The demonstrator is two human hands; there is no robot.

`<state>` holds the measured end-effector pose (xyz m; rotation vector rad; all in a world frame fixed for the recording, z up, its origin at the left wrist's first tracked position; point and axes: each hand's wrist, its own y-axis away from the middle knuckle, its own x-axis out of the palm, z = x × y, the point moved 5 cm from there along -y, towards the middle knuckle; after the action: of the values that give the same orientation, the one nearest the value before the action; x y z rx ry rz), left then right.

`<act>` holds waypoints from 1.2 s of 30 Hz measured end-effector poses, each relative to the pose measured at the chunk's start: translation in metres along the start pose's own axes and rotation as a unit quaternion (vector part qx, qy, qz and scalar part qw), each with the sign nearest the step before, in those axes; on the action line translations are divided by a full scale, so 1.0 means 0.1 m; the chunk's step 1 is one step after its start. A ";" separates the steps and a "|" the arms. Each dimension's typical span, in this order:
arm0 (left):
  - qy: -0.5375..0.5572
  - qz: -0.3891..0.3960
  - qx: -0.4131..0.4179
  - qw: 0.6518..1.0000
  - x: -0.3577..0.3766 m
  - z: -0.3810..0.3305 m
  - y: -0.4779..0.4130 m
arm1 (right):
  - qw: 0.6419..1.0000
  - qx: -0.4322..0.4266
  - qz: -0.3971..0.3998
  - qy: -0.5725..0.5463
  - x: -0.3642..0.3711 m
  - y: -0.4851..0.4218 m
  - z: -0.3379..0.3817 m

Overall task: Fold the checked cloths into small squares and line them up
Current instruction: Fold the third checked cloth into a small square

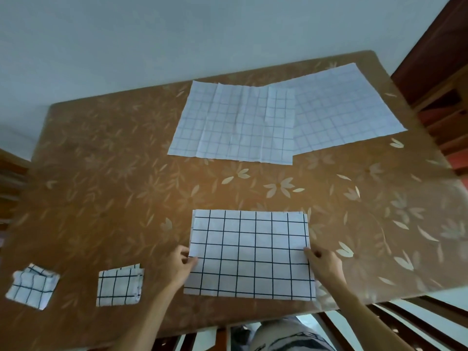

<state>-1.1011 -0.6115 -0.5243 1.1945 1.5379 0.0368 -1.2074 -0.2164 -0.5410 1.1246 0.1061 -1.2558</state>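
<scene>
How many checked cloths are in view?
5: far-left folded square, second folded square beside it; half-folded cloth between left hand and right hand; left flat cloth overlapping right flat cloth at far side. Others may hide beneath.

Forearms extended, left hand and right hand each pinch an opposite edge of the cloth.

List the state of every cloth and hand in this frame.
Near cloth: folded into a rectangle, flat.
Left hand: pinches its left edge.
Right hand: pinches its right edge.
Leftmost square: folded, slightly rumpled.
Second square: folded, lying apart.
Creased far cloth: unfolded, overlapping its neighbour.
Far right cloth: unfolded, partly covered.
</scene>
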 end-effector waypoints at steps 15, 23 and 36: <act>-0.160 -0.109 0.267 0.944 0.37 -0.61 0.29 | 0.988 -0.119 -0.092 -0.023 -0.15 0.22 0.05; -0.174 0.110 0.475 0.856 1.31 -1.13 0.98 | 0.997 -0.067 -0.031 0.008 0.03 0.44 -0.19; -0.279 0.064 0.476 0.832 1.61 -1.08 1.12 | 0.992 -0.116 0.054 0.005 0.09 0.90 -0.32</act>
<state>-1.0869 -0.3883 -0.5342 1.8539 0.9124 -1.0171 -1.1173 -0.2100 -0.5078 0.9242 0.1914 -1.1104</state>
